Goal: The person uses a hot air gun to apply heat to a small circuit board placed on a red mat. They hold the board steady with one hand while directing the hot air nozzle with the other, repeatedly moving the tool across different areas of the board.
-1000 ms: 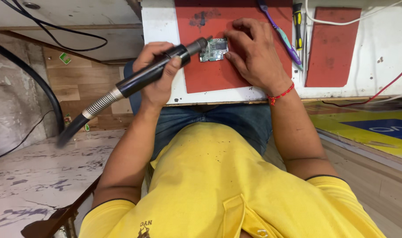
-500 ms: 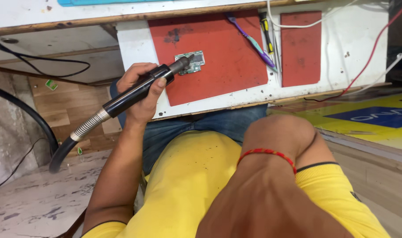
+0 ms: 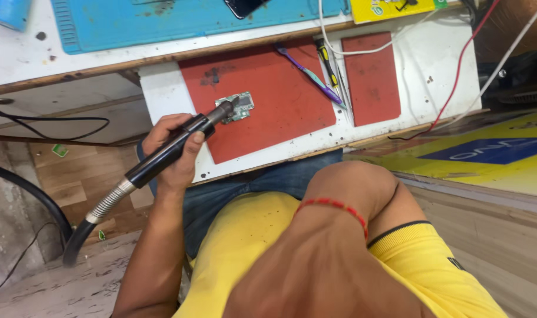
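My left hand (image 3: pixel 174 147) grips the black handle of a hot-air tool (image 3: pixel 156 160). Its metal nozzle rests just over the left edge of a small green circuit board (image 3: pixel 242 106). The board lies on a large red mat (image 3: pixel 280 118) on a white pull-out shelf (image 3: pixel 162 88). My right hand (image 3: pixel 292 271) is raised close to the camera, with a red thread at the wrist. Only its back and the bent forearm show, and the fingers are out of sight. It is far from the board.
A purple-handled tool (image 3: pixel 309 73) and a yellow-and-black screwdriver (image 3: pixel 327 62) lie between the large mat and a smaller red mat (image 3: pixel 371 76). A blue mat (image 3: pixel 192 20) lies on the bench above. White and red cables (image 3: pixel 457 76) cross at the right. The tool's hose (image 3: pixel 74 235) hangs at the left.
My right hand left the circuit board and rose towards the camera. The view has shifted, so the shelf sits higher in the frame. The left hand keeps the nozzle at the board.
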Motion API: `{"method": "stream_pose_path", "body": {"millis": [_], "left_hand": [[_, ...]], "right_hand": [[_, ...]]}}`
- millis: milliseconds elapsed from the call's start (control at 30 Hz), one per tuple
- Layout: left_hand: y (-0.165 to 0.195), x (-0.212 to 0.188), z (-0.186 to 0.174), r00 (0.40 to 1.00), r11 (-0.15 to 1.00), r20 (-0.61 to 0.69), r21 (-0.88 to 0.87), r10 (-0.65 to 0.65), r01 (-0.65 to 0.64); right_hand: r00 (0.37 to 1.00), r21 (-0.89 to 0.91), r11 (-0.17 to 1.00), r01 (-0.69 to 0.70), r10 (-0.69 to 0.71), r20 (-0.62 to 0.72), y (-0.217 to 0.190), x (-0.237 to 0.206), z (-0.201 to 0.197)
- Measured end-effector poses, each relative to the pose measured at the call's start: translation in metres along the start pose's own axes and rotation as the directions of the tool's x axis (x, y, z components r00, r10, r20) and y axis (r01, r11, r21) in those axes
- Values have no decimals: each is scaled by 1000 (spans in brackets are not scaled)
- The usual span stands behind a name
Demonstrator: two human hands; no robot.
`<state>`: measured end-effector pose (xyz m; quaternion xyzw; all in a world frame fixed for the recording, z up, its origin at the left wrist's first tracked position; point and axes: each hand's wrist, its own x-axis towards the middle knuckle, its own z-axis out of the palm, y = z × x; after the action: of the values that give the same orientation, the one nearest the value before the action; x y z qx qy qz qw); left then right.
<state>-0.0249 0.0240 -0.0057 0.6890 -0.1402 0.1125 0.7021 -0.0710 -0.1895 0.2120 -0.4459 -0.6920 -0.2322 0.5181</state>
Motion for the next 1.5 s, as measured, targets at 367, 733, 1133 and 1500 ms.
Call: {"method": "stream_pose_path", "body": {"millis": [367,733,1133,1500], "left_hand": [[6,4,-2,995,997,-51,16,-80,81],[2,2,0,992,997,108,-34,-70,74],[-8,-2,1,996,984,-84,179,11,4],[-12,-4,0,967,986,-198,-68,-162,151]], "right_hand": [[567,-541,449,-711,821,-64,62,-104,-16],[395,-553,187,-812,873,-286,75,-201,-24],[389,-590,222,-776,905,-171,68,-202,-18],[392,-589,220,-778,902,-181,68,-207,-16]]}}
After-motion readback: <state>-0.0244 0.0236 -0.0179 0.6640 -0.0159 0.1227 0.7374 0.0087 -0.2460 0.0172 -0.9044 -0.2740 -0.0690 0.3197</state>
